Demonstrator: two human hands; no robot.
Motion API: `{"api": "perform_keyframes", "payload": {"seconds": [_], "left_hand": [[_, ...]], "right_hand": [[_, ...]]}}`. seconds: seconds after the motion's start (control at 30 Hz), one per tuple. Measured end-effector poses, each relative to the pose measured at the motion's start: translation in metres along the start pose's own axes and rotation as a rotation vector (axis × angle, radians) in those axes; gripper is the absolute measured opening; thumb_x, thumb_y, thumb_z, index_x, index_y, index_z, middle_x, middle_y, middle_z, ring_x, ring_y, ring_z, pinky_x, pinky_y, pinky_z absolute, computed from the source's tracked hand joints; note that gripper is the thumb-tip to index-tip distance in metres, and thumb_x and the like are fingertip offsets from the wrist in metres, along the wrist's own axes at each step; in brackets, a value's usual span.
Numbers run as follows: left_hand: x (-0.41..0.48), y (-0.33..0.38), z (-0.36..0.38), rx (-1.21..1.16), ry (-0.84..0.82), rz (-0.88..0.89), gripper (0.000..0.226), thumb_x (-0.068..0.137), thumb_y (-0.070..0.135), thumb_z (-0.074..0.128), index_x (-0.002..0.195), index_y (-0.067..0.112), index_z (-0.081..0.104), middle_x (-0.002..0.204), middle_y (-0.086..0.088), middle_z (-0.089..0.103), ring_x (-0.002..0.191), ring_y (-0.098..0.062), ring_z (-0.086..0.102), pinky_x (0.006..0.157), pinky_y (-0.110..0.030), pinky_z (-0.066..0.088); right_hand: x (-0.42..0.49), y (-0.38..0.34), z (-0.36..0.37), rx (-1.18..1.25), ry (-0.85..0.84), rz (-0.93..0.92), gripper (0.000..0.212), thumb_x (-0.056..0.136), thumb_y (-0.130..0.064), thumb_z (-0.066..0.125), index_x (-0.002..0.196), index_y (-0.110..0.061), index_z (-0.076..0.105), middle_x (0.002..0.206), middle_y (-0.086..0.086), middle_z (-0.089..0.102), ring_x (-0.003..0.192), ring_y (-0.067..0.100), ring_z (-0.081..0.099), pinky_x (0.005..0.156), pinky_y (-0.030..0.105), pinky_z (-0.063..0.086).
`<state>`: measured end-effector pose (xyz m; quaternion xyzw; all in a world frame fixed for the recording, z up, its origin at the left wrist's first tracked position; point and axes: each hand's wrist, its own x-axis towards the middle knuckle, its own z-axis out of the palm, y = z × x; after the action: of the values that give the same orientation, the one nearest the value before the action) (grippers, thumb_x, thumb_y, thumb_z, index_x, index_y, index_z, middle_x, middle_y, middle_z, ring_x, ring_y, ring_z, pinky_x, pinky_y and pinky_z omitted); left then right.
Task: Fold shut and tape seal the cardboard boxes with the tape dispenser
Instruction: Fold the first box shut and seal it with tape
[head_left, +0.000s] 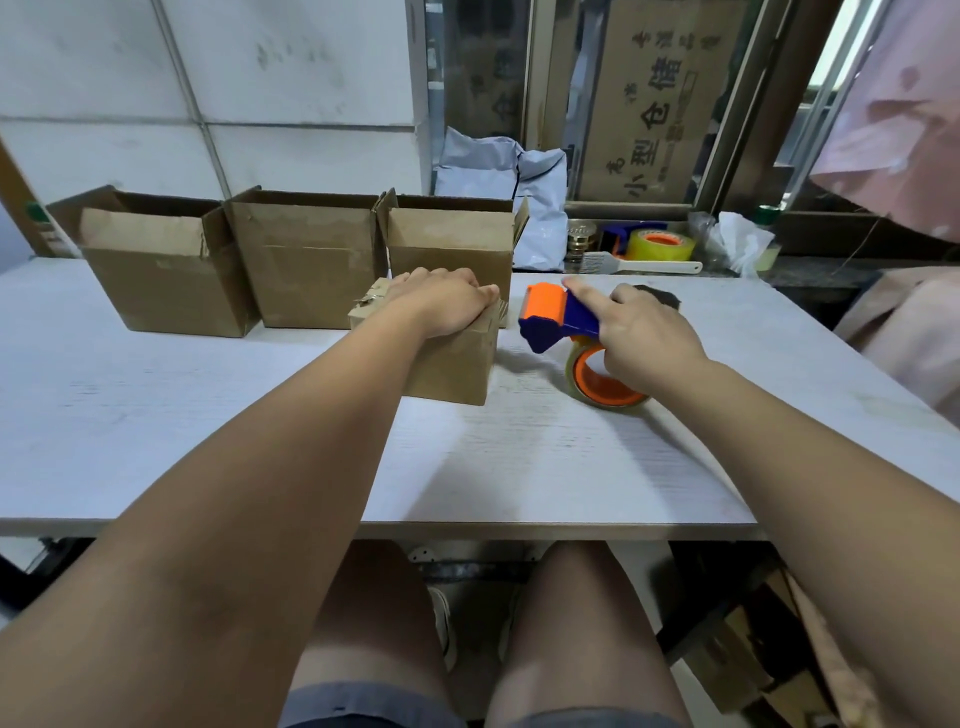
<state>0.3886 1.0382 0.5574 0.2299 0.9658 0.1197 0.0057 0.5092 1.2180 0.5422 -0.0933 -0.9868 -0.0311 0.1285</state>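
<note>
Left hand (441, 304) lies palm-down with fingers flat on top of the small box (454, 371). It is probably pressing the flaps so they don't spring up and the box won't slide under the tape. Right hand (647, 340) grips the dispenser (553, 317), with the index finger stretched along the blue body toward the orange roller, likely to steer it. The dispenser nose points to 10 o'clock at the box, just beside its right edge and apparently not touching it. The tape roll (605, 387) hangs low by the table (208, 415); whether it touches, cannot tell. The small box sits mid-table, a bit toward 12 o'clock, square in front of the person so both hands reach it. Its top looks folded shut. There's ragged tape or torn paper at its 10 o'clock corner, and I can't tell if a fresh strip is on. My read is that sealing is about to start, with no tape laid yet on this box. The next move needs the nose on the box edge, the tape end stuck down, then a pull across the seam while the left hand holds. Three open boxes (311, 270) line the far edge from 9 to 12 o'clock with flaps up, seemingly queued clear of the work spot. Off the table at 1 o'clock are a spare dispenser (647, 243) and a brush (641, 266). Mailer bags (498, 176) lean at 12.
</note>
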Motion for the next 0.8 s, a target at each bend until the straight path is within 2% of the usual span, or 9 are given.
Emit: {"api": "perform_keyframes", "payload": {"seconds": [0.2, 0.27, 0.37, 0.47, 0.6, 0.67, 0.8], "left_hand": [[-0.007, 0.006, -0.002, -0.011, 0.007, -0.008, 0.081, 0.089, 0.071, 0.003, 0.136, 0.021, 0.047, 0.144, -0.009, 0.045, 0.135, -0.032, 0.034, 0.108, -0.048, 0.024], [-0.009, 0.007, -0.004, 0.002, -0.003, -0.011, 0.091, 0.081, 0.082, 0.006, 0.133, 0.020, 0.049, 0.140, -0.009, 0.048, 0.132, -0.033, 0.037, 0.108, -0.049, 0.027], [-0.010, 0.008, -0.005, 0.035, -0.025, -0.024, 0.098, 0.068, 0.092, 0.026, 0.132, 0.022, 0.048, 0.138, -0.009, 0.049, 0.131, -0.031, 0.037, 0.106, -0.048, 0.029], [-0.009, 0.006, -0.007, 0.052, -0.061, -0.004, 0.089, 0.070, 0.090, 0.030, 0.134, 0.029, 0.045, 0.141, -0.009, 0.045, 0.133, -0.032, 0.034, 0.108, -0.048, 0.027], [-0.007, 0.008, -0.010, 0.013, -0.132, 0.124, 0.056, 0.087, 0.075, 0.025, 0.135, 0.050, 0.040, 0.145, -0.004, 0.040, 0.137, -0.032, 0.028, 0.111, -0.055, 0.014], [-0.005, 0.011, -0.010, -0.015, -0.175, 0.167, 0.049, 0.093, 0.066, 0.024, 0.134, 0.046, 0.043, 0.141, 0.001, 0.045, 0.134, -0.028, 0.033, 0.109, -0.055, 0.016], [-0.002, 0.022, -0.010, -0.027, -0.203, 0.119, 0.050, 0.096, 0.061, 0.018, 0.128, 0.036, 0.047, 0.136, -0.004, 0.047, 0.129, -0.028, 0.036, 0.105, -0.050, 0.021]], "right_hand": [[0.011, -0.016, -0.004, -0.126, -0.094, -0.045, 0.073, 0.093, -0.018, 0.051, 0.150, -0.036, 0.009, 0.125, 0.014, 0.047, 0.114, 0.032, 0.047, 0.080, 0.039, 0.042], [0.012, -0.019, -0.006, -0.153, -0.099, -0.052, 0.069, 0.094, -0.018, 0.049, 0.149, -0.036, 0.011, 0.125, 0.015, 0.048, 0.114, 0.033, 0.048, 0.081, 0.040, 0.042], [0.017, -0.022, -0.012, -0.214, -0.098, -0.077, 0.062, 0.097, -0.018, 0.042, 0.150, -0.035, 0.013, 0.123, 0.016, 0.047, 0.114, 0.035, 0.047, 0.079, 0.040, 0.036], [0.023, -0.024, -0.020, -0.268, -0.112, -0.097, 0.058, 0.099, -0.018, 0.041, 0.149, -0.035, 0.017, 0.122, 0.016, 0.047, 0.114, 0.036, 0.046, 0.078, 0.039, 0.035], [0.028, -0.026, -0.030, -0.319, -0.106, -0.151, 0.052, 0.100, -0.022, 0.041, 0.146, -0.036, 0.023, 0.120, 0.017, 0.048, 0.115, 0.037, 0.046, 0.084, 0.042, 0.038], [0.030, -0.026, -0.034, -0.362, -0.099, -0.180, 0.050, 0.101, -0.024, 0.040, 0.146, -0.036, 0.023, 0.118, 0.016, 0.050, 0.113, 0.036, 0.048, 0.086, 0.043, 0.040], [0.039, -0.028, -0.041, -0.441, -0.091, -0.235, 0.049, 0.100, -0.023, 0.042, 0.144, -0.037, 0.027, 0.114, 0.014, 0.053, 0.108, 0.034, 0.052, 0.080, 0.041, 0.040]]}}
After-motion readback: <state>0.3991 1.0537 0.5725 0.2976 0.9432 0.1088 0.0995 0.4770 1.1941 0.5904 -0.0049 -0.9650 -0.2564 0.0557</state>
